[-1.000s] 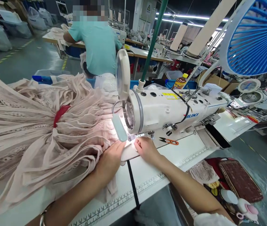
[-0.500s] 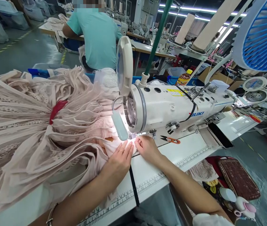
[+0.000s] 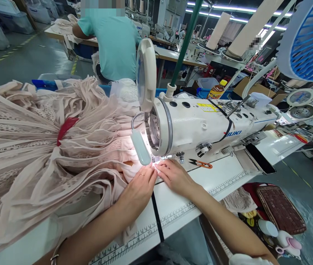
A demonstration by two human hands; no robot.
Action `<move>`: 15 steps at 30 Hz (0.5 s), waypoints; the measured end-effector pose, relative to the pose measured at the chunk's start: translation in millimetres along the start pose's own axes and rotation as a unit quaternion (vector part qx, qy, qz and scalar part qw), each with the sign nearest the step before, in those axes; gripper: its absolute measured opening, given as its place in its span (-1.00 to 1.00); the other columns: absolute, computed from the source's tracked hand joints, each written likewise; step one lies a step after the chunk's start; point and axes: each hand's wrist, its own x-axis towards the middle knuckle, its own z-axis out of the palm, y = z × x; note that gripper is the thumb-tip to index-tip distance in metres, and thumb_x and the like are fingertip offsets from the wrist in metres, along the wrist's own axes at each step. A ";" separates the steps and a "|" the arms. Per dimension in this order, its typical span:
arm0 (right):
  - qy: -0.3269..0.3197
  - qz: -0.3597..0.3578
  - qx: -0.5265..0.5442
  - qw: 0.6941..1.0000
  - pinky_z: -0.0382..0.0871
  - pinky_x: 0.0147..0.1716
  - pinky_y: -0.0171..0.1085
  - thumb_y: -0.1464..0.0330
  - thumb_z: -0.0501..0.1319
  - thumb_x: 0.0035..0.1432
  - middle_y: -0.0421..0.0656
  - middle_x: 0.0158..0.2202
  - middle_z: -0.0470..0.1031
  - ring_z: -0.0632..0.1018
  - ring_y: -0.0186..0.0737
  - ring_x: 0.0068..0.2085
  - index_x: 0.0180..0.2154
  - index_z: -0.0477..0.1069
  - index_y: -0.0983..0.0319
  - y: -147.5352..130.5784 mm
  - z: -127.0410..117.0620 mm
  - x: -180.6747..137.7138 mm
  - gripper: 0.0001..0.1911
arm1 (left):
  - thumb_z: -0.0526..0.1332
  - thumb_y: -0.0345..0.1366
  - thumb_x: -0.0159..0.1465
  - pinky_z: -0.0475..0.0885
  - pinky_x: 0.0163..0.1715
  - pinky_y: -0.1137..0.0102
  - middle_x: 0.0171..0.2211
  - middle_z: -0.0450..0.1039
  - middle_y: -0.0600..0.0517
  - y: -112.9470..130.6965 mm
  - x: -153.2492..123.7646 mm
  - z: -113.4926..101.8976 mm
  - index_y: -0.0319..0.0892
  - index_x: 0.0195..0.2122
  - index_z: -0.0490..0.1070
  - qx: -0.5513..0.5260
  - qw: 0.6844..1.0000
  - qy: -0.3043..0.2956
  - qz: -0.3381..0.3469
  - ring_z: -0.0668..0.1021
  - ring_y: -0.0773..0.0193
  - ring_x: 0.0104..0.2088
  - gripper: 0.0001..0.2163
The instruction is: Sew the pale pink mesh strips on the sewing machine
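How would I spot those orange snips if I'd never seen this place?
Find the big white sewing machine in the middle. On its near side, just right of the right hand, lie the snips. Their orange handle and dark, pointed blades set them apart from the pale machine and tabletop.

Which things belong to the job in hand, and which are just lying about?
In the job:
pale cloth, under left hand and right hand
sewing machine
tied bundle, probably

Lying about:
scissors, untouched on the table, possibly a tool for it
bottle, behind the machine
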 end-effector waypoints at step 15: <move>-0.176 0.046 -0.098 0.979 0.34 -0.37 -0.26 0.55 0.06 0.28 -0.15 -0.27 0.54 0.51 -0.17 -0.31 -0.02 0.42 0.19 13.9 0.3 11.9 -0.69 | -0.04 -0.57 0.31 0.35 0.15 0.09 0.05 0.50 -0.34 10.8 4.6 7.3 -0.52 0.05 0.41 -0.017 0.999 -0.040 0.025 0.51 -0.02 0.11 -0.64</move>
